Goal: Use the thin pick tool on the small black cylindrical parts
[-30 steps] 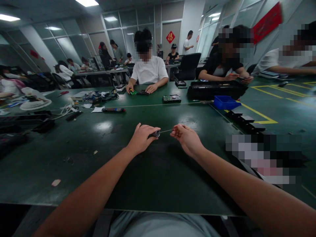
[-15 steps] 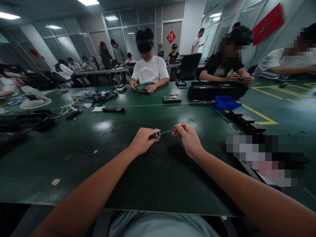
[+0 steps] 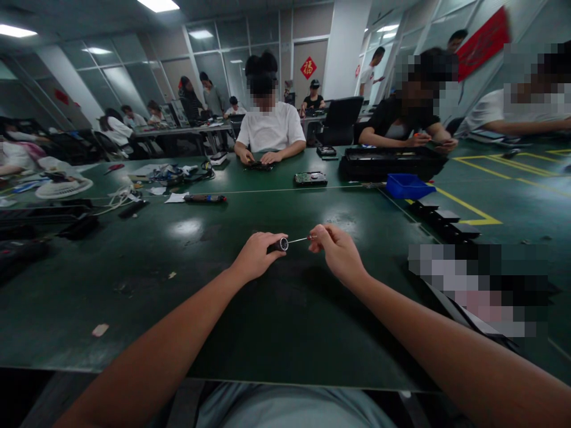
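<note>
My left hand [image 3: 255, 255] is closed around a dark cylindrical part [image 3: 282, 244], whose round, silver-rimmed end faces right and toward me. Most of its body is hidden by my fingers. In my right hand [image 3: 336, 246] is a screwdriver [image 3: 298, 240] with a thin metal shaft; a bit of red shows at my fingertips, while the rest of the handle is covered. The shaft points left, and its tip reaches the rimmed end of the cylinder. I cannot tell what the tip touches inside. Both hands are just above the green table [image 3: 250, 339].
An electric screwdriver [image 3: 205, 198] lies farther left, near cables [image 3: 119, 197]. Ahead are a hard drive [image 3: 310, 178], a blue bin [image 3: 408, 186] and a long black casing [image 3: 392, 163]. Dark angled parts [image 3: 444, 221] line the right. Co-workers sit opposite.
My right hand has shifted slightly left and turned, with a red part of the screwdriver now showing. The cylinder in my left hand has moved slightly left.
</note>
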A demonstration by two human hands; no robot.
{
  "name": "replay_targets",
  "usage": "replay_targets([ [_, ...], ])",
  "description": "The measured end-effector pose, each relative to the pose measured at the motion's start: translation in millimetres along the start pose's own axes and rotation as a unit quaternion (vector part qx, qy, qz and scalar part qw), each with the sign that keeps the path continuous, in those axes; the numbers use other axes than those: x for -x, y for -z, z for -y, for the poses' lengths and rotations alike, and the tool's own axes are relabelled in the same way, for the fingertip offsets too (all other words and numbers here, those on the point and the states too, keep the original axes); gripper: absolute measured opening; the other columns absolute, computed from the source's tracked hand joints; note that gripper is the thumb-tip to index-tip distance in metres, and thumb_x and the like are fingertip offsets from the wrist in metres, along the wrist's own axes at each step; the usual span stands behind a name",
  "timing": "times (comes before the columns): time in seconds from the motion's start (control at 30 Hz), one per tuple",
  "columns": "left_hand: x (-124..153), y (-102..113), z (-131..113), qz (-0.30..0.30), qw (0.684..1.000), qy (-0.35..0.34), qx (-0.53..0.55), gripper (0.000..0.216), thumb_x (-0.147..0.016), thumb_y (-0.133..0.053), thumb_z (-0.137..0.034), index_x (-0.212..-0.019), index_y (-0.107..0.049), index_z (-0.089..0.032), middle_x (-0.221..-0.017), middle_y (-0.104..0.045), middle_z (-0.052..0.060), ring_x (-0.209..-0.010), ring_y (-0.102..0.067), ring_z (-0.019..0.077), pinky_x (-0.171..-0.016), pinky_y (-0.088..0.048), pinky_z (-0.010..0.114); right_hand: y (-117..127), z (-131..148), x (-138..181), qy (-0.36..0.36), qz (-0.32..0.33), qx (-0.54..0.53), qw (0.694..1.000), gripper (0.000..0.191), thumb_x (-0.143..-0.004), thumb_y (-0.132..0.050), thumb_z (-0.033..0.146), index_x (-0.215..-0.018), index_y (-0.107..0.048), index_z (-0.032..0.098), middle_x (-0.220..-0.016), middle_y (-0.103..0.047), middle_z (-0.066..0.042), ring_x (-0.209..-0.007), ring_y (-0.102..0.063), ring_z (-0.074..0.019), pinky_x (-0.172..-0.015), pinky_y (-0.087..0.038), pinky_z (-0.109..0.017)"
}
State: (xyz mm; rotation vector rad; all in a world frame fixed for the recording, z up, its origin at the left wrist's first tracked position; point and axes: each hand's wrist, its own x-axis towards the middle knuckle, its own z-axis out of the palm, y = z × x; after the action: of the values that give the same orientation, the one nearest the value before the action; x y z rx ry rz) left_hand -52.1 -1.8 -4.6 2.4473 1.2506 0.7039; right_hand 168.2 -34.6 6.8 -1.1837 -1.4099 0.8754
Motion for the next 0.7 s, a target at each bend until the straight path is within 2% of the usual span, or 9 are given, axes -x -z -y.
replay_targets([
  [0.1,0.1,-1.2,2.1,0.003,1.0,-0.013,0.0,0.038,-0.089,-0.068,-0.026,-0.127,-0.064,-0.023,-0.112,-0.07,0.005,-0.105,-0.061,0.0237,-0.1,-0.043,0.043,-0.8,1.0,0.6,0.004,-0.003,0.054,0.999,0.034,-0.094,-0.048,0.049,-0.088,-0.064,0.02,-0.06,-0.061,0.0,-0.058,-0.059,-0.0163,-0.062,-0.047,-0.032],
  [0.23,0.2,-2.0,4.2,0.002,1.0,-0.006,0.013,0.039,-0.089,-0.067,-0.026,-0.128,-0.063,-0.024,-0.115,-0.069,0.005,-0.106,-0.061,0.0238,-0.097,-0.045,0.041,-2.5,-4.0,-0.2,0.014,-0.017,0.018,1.0,0.025,-0.091,-0.052,0.04,-0.106,-0.059,0.021,-0.071,-0.064,0.0,-0.068,-0.062,-0.0177,-0.067,-0.048,-0.032],
  [0.37,0.4,-1.8,3.8,0.003,1.0,0.0,0.016,0.038,-0.09,-0.066,-0.026,-0.128,-0.063,-0.023,-0.116,-0.069,0.005,-0.107,-0.061,0.0236,-0.097,-0.045,0.041,-2.0,-4.3,1.0,0.011,0.013,0.029,0.999,0.029,-0.095,-0.046,0.046,-0.094,-0.062,0.022,-0.062,-0.057,0.002,-0.059,-0.056,-0.0163,-0.061,-0.045,-0.032],
  [0.47,0.6,-1.7,2.9,0.003,1.0,-0.001,0.018,0.038,-0.09,-0.066,-0.026,-0.128,-0.063,-0.023,-0.115,-0.069,0.006,-0.107,-0.061,0.0236,-0.097,-0.045,0.04,-2.5,-4.9,2.4,0.003,-0.006,0.039,0.999,0.032,-0.096,-0.044,0.047,-0.096,-0.063,0.021,-0.061,-0.054,0.003,-0.057,-0.054,-0.0159,-0.059,-0.046,-0.032],
  [0.57,0.7,-1.3,2.0,0.001,1.0,0.001,0.014,0.038,-0.09,-0.066,-0.027,-0.128,-0.063,-0.022,-0.115,-0.069,0.006,-0.106,-0.061,0.0238,-0.097,-0.045,0.041,-4.7,-8.5,2.0,0.003,-0.03,-0.028,0.999,0.025,-0.09,-0.055,0.041,-0.106,-0.058,0.022,-0.077,-0.063,0.0,-0.07,-0.061,-0.0171,-0.068,-0.051,-0.034],
  [0.7,0.1,1.8,2.1,-0.022,1.0,0.01,0.008,0.042,-0.091,-0.065,-0.028,-0.132,-0.06,-0.023,-0.117,-0.068,0.007,-0.108,-0.06,0.0236,-0.098,-0.045,0.041,-7.2,-12.1,-1.6,-0.032,-0.017,-0.152,0.988,0.025,-0.085,-0.063,0.043,-0.094,-0.062,0.02,-0.084,-0.066,-0.004,-0.078,-0.064,-0.0181,-0.08,-0.054,-0.038],
])
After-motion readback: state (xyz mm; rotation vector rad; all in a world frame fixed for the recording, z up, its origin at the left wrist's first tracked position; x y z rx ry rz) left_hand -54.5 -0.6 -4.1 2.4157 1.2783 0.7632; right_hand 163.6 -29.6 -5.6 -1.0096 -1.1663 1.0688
